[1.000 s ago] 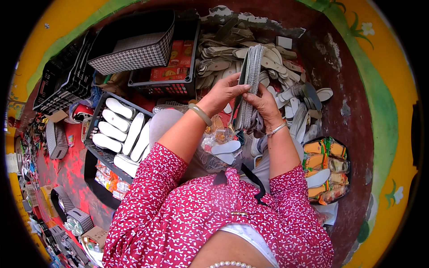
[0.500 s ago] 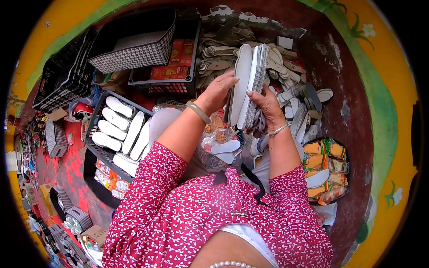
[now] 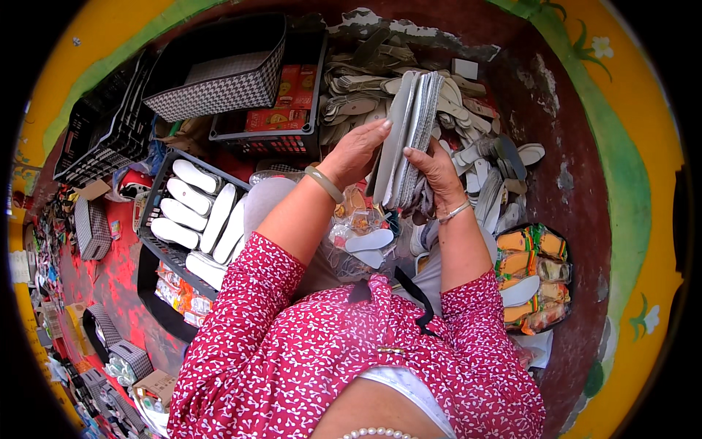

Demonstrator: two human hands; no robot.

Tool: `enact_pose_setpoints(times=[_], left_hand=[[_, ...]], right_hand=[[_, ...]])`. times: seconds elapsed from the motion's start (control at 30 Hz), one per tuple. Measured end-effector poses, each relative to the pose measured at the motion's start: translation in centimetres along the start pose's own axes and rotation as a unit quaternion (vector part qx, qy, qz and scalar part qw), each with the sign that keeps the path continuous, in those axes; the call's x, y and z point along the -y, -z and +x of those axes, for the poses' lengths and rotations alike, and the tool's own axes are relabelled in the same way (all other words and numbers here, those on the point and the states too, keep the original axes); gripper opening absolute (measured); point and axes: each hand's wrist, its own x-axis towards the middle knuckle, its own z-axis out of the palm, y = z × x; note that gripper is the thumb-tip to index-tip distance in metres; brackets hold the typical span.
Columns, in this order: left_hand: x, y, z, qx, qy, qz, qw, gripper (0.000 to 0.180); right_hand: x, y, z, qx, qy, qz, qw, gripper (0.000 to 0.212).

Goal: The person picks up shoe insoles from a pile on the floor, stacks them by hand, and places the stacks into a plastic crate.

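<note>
A thick stack of grey-white shoe insoles [image 3: 418, 143] stands upright between my hands, its layered edges facing up. My left hand [image 3: 357, 151] grips the leftmost part of the stack, thumb on top and the other fingers partly hidden behind it. From the right, my right hand [image 3: 439, 175] wraps the near end, with its thumb laid over the edges. The leftmost insoles lean slightly away from the rest. Below the stack, two pale insoles [image 3: 368, 241] rest on clear plastic bags in my lap.
A heap of loose insoles [image 3: 358, 95] lies beyond my hands. At left, a dark crate [image 3: 162, 245] holds several white insoles. Behind it are a checked basket [image 3: 219, 91] and a black crate [image 3: 314, 121]. At right stands a tray of packaged orange insoles [image 3: 518, 263]. A dark red wall [image 3: 585, 212] curves around.
The leftmost insoles have turned more edge-on, so their broad pale faces show less and look greyer. Both hands stay nearly in place.
</note>
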Motion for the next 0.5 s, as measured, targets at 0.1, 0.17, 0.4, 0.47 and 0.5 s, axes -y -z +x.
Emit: enact_pose_setpoints(times=[0.1, 0.17, 0.4, 0.47, 0.5], left_hand=[[0.4, 0.4, 0.2, -0.009, -0.010, 0.013, 1.000, 0.035], [0.4, 0.3, 0.3, 0.009, -0.019, 0.029, 0.999, 0.036], [1.3, 0.2, 0.8, 0.028, -0.073, 0.200, 0.977, 0.047], [1.2, 0.3, 0.7, 0.011, -0.064, 0.177, 0.982, 0.045], [1.2, 0.4, 0.8, -0.007, -0.065, 0.162, 0.985, 0.044]], right_hand=[[0.1, 0.0, 0.0, 0.006, 0.002, 0.002, 1.000, 0.063], [0.0, 0.1, 0.0, 0.008, 0.006, -0.011, 1.000, 0.063], [-1.4, 0.6, 0.5, 0.008, 0.030, -0.069, 0.997, 0.064], [-1.0, 0.4, 0.3, 0.012, 0.021, -0.061, 0.998, 0.064], [-0.7, 0.4, 0.2, 0.016, 0.015, -0.050, 0.998, 0.063]])
